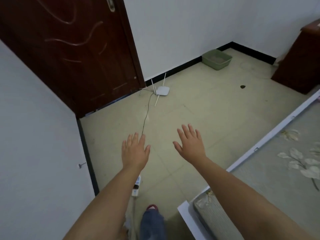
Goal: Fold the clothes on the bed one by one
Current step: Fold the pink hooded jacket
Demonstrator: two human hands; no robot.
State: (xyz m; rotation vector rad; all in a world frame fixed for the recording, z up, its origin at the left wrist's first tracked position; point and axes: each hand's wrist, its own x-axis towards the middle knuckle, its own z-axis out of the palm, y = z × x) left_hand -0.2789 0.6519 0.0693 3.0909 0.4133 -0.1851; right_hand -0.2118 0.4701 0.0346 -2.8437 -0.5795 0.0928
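My left hand (135,151) and my right hand (190,144) are stretched out side by side over the tiled floor, palms down, fingers spread, holding nothing. The bed (270,172) lies at the right, with a white frame and a grey-green floral mat; only its near corner and edge show. No clothes are in view on the part of the bed that I see.
A dark brown door (69,54) stands at the left. A white router (161,90) with a black cable lies on the floor. A green tub (217,59) sits in the far corner, a brown cabinet (297,61) at the right, a power strip (136,186) below my left arm.
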